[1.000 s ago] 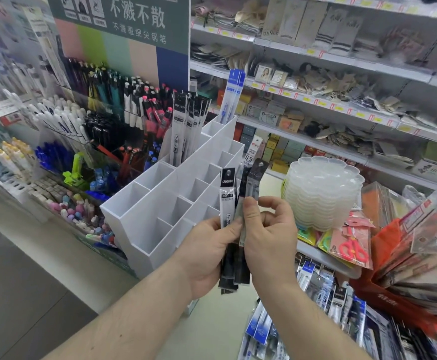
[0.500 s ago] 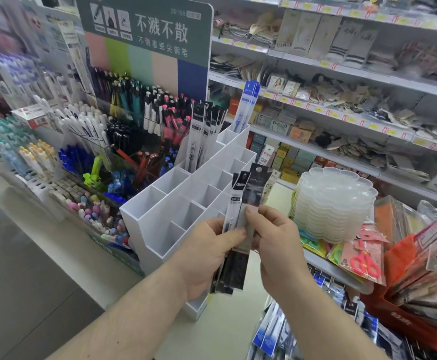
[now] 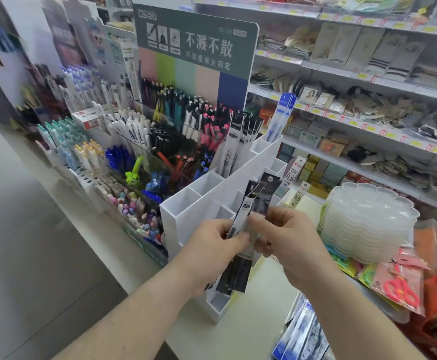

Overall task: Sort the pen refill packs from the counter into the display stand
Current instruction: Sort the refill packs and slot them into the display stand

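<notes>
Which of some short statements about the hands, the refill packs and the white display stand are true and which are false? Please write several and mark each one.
1. Both hands hold the bundle of dark refill packs. True: the left hand and the right hand both grip it.
2. Every compartment of the white display stand is filled. False: several front compartments show nothing inside.
3. Blue refill packs stand in the stand's rear compartment. True.
4. The stack of clear plastic trays sits left of the stand. False: it sits to the right.
5. The white-and-black refill packs lie flat on the counter. False: they stand upright in a compartment.
</notes>
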A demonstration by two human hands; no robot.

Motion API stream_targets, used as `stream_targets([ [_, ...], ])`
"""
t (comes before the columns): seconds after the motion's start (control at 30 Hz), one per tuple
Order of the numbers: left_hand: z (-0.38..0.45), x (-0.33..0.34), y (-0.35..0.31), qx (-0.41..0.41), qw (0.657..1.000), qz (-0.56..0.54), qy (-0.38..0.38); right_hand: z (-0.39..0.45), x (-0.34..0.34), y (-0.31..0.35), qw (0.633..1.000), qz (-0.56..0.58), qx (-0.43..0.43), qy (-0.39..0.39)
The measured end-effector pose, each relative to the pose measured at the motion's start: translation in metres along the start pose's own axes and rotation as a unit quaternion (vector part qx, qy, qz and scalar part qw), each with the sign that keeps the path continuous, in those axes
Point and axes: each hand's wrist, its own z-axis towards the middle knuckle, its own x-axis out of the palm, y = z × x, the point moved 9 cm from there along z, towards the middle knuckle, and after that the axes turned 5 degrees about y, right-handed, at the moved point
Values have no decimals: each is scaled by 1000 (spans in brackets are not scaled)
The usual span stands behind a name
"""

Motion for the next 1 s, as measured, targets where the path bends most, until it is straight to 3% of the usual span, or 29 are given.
stream_targets([
  [0.13,-7,-15,-1,-1,998,-39,-52,3,0,2,995,93,21,-5],
  [0.3,-24,-55,-11,45,981,-89,-167,12,-18,14,974,211,17,-75],
  [0.53,-47,-91,-22,82,957,-141,-239,23,-27,22,983,117,-31,-140],
  [0.7,-60,-107,-16,88,949,-120,-278,34,2,14,987,97,-20,-124],
  [0.87,-61,-109,-9,82,948,-147,-269,45,34,-8,993,32,0,-114],
  [1.0,-57,-97,-14,93,956,-194,-197,48,59,-28,997,-41,16,-69],
])
